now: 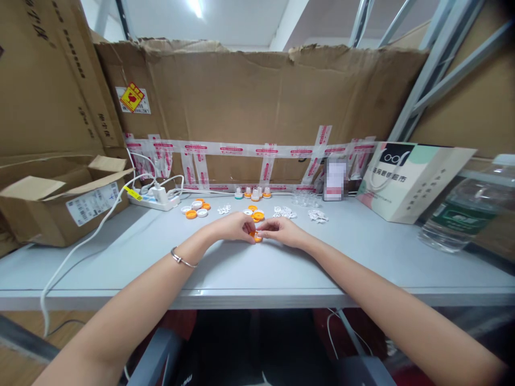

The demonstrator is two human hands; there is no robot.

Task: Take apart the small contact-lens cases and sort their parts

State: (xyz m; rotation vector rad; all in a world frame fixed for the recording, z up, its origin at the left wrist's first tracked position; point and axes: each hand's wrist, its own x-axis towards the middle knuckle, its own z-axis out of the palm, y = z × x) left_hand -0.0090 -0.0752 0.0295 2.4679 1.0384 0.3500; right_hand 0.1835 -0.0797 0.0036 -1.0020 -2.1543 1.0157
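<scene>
An orange cap (pixel 258 239) with a pale piece in it sits low over the table, between my two hands. My left hand (pixel 238 226) pinches its left side with the fingertips. On the other side, my right hand (pixel 282 231) has thumb and fingers closed at the cap's upper right edge; whether a small part is in them is hidden. Just beyond the hands lie more orange rings (pixel 258 216). Orange and white caps (pixel 196 209) are grouped to the left, beside a small heap of white parts (pixel 224 209). White pieces (pixel 284 212) are heaped on the right.
Assembled clear-topped caps (pixel 255 194) stand along the back, with clear domes (pixel 306 200) to their right. A power strip (pixel 157 199) and an open carton (pixel 64 198) are at left. A phone (pixel 335 179), a paper bag (pixel 406 182) and a water bottle (pixel 462 209) stand at right.
</scene>
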